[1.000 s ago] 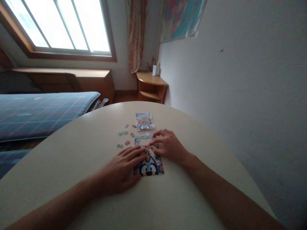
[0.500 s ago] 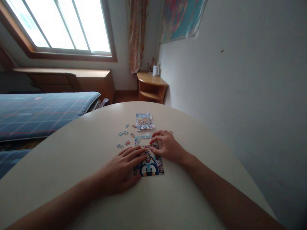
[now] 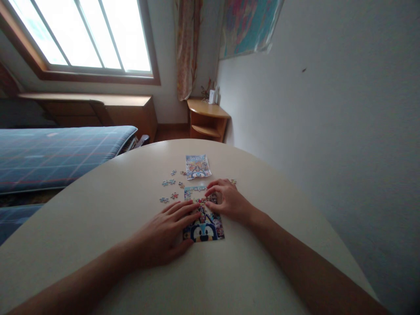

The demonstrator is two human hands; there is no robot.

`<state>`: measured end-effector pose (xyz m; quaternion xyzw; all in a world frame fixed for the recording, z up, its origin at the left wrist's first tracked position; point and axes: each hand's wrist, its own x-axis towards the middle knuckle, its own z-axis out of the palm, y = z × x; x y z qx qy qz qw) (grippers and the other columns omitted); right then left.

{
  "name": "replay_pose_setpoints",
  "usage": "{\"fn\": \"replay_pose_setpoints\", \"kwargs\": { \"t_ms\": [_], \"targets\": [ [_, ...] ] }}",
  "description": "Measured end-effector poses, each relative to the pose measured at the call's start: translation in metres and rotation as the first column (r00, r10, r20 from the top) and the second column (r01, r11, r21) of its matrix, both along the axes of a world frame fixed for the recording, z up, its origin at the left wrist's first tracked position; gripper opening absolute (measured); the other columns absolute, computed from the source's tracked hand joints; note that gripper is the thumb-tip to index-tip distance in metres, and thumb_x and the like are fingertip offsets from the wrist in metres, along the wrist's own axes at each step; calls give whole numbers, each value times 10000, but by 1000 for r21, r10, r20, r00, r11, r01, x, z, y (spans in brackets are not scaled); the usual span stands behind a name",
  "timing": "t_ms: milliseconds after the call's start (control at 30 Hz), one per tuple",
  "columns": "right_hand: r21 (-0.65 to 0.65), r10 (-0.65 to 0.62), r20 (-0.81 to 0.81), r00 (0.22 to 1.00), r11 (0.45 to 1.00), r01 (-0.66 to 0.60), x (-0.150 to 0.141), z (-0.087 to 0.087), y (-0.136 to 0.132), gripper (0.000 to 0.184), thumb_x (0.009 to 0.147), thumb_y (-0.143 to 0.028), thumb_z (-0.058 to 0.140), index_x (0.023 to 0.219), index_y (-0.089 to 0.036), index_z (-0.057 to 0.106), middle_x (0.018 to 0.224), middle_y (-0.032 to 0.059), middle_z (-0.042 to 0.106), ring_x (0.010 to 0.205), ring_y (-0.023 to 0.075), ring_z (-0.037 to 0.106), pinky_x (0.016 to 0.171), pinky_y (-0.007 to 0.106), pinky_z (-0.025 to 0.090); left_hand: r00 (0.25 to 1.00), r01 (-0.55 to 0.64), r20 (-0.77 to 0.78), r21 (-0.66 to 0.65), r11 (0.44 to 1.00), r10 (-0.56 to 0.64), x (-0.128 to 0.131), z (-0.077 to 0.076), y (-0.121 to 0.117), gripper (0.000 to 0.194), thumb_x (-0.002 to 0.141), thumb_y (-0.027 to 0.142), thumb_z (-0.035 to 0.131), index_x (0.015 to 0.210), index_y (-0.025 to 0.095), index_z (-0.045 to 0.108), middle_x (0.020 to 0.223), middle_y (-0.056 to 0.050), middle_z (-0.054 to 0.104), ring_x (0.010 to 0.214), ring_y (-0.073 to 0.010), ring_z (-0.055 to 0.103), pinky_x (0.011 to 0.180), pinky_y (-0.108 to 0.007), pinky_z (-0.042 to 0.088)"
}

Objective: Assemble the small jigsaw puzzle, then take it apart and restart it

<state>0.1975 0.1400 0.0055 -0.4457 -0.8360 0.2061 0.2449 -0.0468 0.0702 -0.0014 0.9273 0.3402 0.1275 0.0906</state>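
Head view: your left hand (image 3: 170, 229) lies flat, fingers extended and released, across the left side of the jigsaw puzzle (image 3: 204, 232). Your right hand (image 3: 231, 201) is at its upper right, fingers bent, thumb and index close together; can't tell if they grip a piece.

Puzzle is a thin, flat, printed rectangle, blue dog face at your end, gap toward the far end. It sits on the smooth, pale, slightly glossy round-edged table (image 3: 262, 262). Loose pieces (image 3: 174, 195), knobbed and thin, are scattered left of it. Far side: printed sheet (image 3: 197, 166), edges a bit curled, similar dog face. Mattress (image 3: 65, 153) at left is blue plaid cloth.

Versus the first frame: your right hand has shifted slightly, so a lone piece (image 3: 233, 181) now shows beyond its knuckles. Your left hand and the puzzle look unchanged.

Containers: wooden corner cabinet (image 3: 208, 108), curved top, open shelf. White box (image 3: 211, 96) stands on top; shelf contents too dark to tell.
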Motion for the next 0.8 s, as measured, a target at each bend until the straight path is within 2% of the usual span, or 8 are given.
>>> {"fn": "replay_pose_setpoints", "kwargs": {
  "t_ms": [367,633,800],
  "targets": [
    [13,21,-7,1000,1000,-21,3,-1,3,195,750,-298,786,933,-239,751,1018,59,696,1095,258,536,1009,429,354,1000,3,-11,-1,1000,-3,0,3,-1,591,892,306,568,1457,250,406,1579,-56,357,1440,-297,332,1186,-519,304],
    [6,21,29,999,1000,-21,3,1,3,222,767,-332,774,967,-235,761,1060,76,672,1110,264,518,1013,435,352,999,-22,-26,-25,999,21,6,12,-1,583,839,339,612,1389,240,444,1591,-59,334,1436,-330,317,1169,-547,290],
    [3,24,53,998,1000,-24,4,2,4,192,767,-338,781,930,-238,765,1072,75,665,1107,267,517,1010,446,342,1000,-12,-27,-34,999,11,6,11,0,634,838,364,616,1428,248,413,1602,-56,310,1442,-336,312,1169,-552,288]
  ]
}}
